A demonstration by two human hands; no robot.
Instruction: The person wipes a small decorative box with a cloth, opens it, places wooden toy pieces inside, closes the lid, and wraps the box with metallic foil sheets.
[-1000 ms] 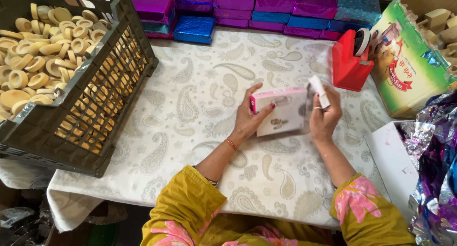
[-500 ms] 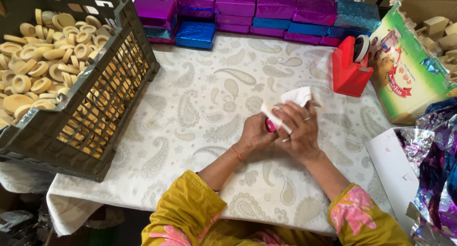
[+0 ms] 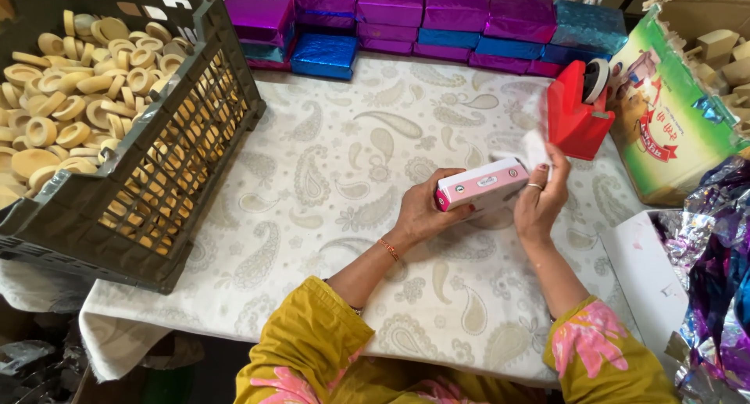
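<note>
The pink and white box is held above the middle of the bench, its long axis running from about 8 o'clock up to 2 o'clock. The left hand has a closed grip on the box's 8 o'clock end. The right hand pinches the white flap at the 2 o'clock end, just below the red tape dispenser.

crate cut off at left, foil heap cut off right
</note>
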